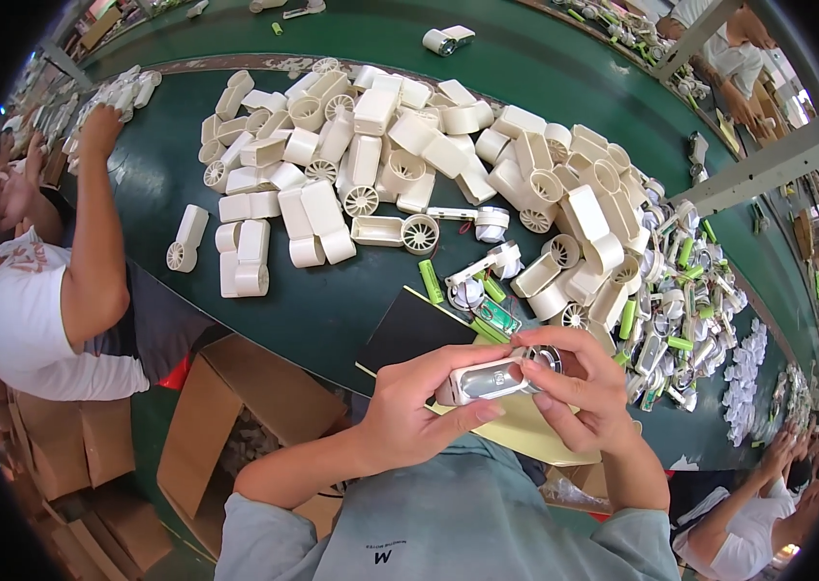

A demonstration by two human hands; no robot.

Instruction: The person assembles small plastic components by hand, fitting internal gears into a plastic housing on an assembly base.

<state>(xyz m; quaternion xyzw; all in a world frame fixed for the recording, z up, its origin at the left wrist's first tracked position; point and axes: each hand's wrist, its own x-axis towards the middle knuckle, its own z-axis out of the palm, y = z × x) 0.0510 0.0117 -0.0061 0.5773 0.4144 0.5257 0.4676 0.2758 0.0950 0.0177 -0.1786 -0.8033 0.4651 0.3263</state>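
Note:
Close in front of my body I hold a small white handheld fan point(489, 382), its grey oval panel turned up. My left hand point(407, 405) grips the handle end, thumb along the near side. The fingers of my right hand point(579, 385) close round the round, silvery head end. Just beyond my hands lie fan inner parts with a green circuit board point(498, 315) and a green battery cell point(431, 281). A black sheet point(407, 334) lies to their left, and a yellow sheet point(525, 433) shows below my hands.
Cream plastic fan housings point(370, 111) are heaped across the green table. At right are a pile of fan innards with green cells point(666, 324) and small white parts point(744, 382). A metal post point(768, 160) slants in. Co-workers point(51, 320) sit on both sides; an open cardboard box point(201, 426) stands at left.

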